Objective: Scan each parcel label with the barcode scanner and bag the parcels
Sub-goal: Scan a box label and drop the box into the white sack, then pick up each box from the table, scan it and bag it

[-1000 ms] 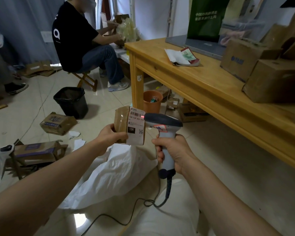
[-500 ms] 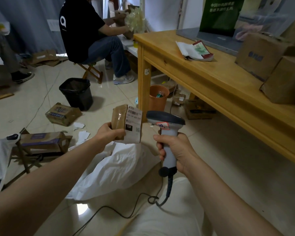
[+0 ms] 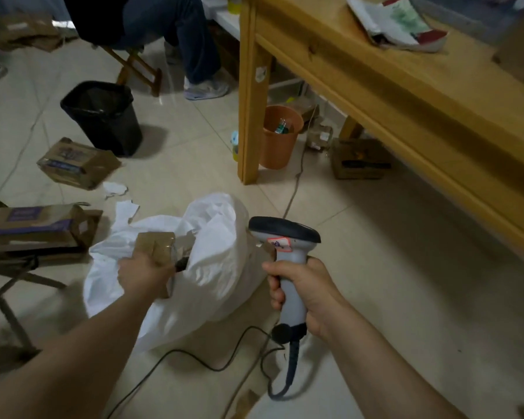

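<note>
While your left hand (image 3: 142, 272) grips small brown parcel (image 3: 156, 246) at mouth of white bag (image 3: 215, 267) on floor, right hand (image 3: 306, 294) wraps scanner (image 3: 285, 234) handle. Parcel looks light, stiff, tape maybe slick, so pinch edges. Bag's floppy, mouth could collapse.

I see the left hand (image 3: 142, 275) gripping a brown parcel (image 3: 156, 247) at the white bag's (image 3: 218, 267) mouth. Just right of it, the right hand (image 3: 310, 294) holds the scanner (image 3: 285, 234) upright.
</note>
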The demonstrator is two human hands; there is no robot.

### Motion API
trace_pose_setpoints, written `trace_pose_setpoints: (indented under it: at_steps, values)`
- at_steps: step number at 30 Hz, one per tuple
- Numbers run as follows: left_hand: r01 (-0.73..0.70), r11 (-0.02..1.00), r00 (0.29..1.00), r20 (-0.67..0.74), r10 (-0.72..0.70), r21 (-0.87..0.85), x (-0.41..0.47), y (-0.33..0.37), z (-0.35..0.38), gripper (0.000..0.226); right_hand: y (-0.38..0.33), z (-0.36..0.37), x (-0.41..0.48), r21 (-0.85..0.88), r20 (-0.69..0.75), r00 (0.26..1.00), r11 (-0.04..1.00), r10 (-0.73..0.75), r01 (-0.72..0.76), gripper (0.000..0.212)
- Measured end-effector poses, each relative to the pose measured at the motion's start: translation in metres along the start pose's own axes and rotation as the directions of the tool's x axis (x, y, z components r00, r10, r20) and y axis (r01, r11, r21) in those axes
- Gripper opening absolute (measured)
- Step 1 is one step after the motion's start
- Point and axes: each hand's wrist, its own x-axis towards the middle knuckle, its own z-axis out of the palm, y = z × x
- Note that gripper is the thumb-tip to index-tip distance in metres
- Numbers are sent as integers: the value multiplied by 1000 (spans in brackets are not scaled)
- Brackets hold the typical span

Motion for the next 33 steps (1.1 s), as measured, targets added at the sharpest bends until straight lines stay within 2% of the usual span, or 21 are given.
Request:
trace_pose_setpoints:
  at_steps: [2,3,4,6,8,10,14,16,19,23,25,28,31,33]
  values:
    - [-106,994,966,234,112,-36,-6,19,20,29,2,-4,9,14,-15,999,999,36,-36,19]
    - [-142,989,921,359,149,-45,-11,27,33,26,3,-7,13,22,-28,998,998,55,-54,18]
    - [-163,986,870,466,162,-38,-18,35,47,24,3,-10,16,34,-41,997,997,72,-71,17]
    - [-140,990,793,595,133,-35,-32,43,76,22,3,-16,18,56,-70,992,993,104,-100,17]
    - [-104,993,747,655,113,-52,-44,47,99,39,3,-27,20,88,-115,985,989,131,-122,18]
    - [-84,995,760,642,96,-49,-46,48,108,50,3,-39,19,115,-155,978,986,138,-121,17]
    - [-39,994,880,468,82,-101,-34,47,104,41,1,-55,7,174,-190,973,980,127,-94,17]
    - [-43,993,900,427,87,-112,-34,46,101,39,0,-59,0,193,-199,974,979,110,-71,17]
    - [-41,996,901,428,73,-84,-37,45,96,35,-1,-63,-17,216,-201,977,976,76,-32,16]
    - [-166,984,926,354,133,64,-31,43,94,57,0,-70,-45,226,-197,980,974,14,32,11]
    - [-202,979,920,346,185,13,-48,58,80,53,-1,-72,-62,239,-198,980,969,-15,63,12]
    - [-324,942,900,277,336,-91,-90,101,44,40,-4,-76,-90,247,-209,975,961,-73,125,15]
    - [-391,904,886,196,420,-170,-130,142,11,53,-8,-79,-122,241,-209,967,950,-149,199,18]
    - [-472,850,850,137,509,-232,-162,174,-10,52,-15,-83,-144,251,-214,957,935,-198,250,19]
